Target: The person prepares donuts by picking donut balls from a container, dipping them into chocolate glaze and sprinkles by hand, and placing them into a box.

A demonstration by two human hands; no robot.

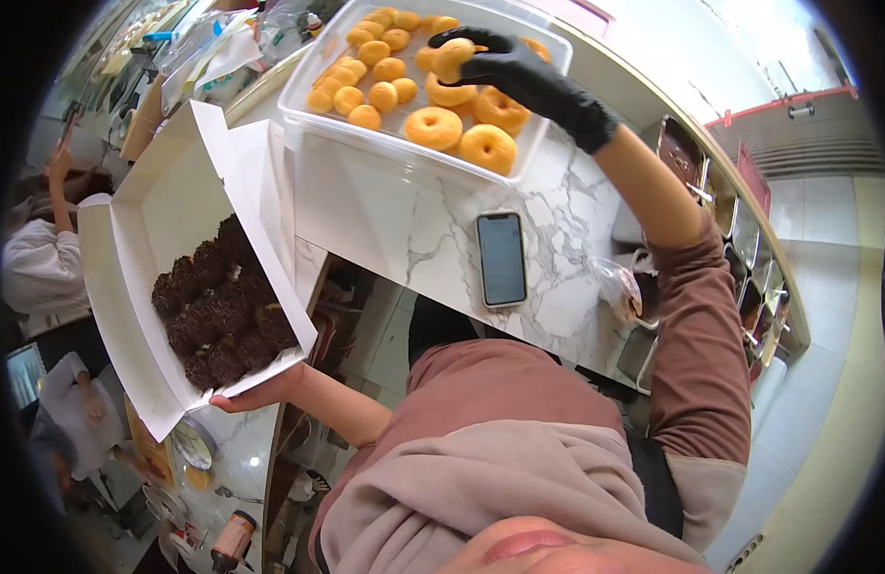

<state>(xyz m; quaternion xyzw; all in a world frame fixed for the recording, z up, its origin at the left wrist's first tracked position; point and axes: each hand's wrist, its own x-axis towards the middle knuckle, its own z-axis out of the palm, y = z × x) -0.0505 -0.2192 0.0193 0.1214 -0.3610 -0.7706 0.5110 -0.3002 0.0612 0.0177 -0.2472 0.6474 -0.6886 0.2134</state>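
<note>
My left hand (263,390), bare, supports an open white cardboard box (160,182) from below at its near edge. Inside the box sit several dark chocolate-covered doughnuts (222,311) packed in rows. In a black glove, my right hand (519,72) grips a small plain doughnut (454,60) over the clear plastic tub (299,113). Small round golden doughnuts (382,95) fill the tub's left side. Larger ring doughnuts (487,148) lie at its right side, below my gloved hand.
A phone (501,258) lies on the marble counter (404,215) near its front edge. Trays with dark toppings (679,151) line the right side. At the left are other people (45,258) and a second counter with a brown-labelled bottle (234,540).
</note>
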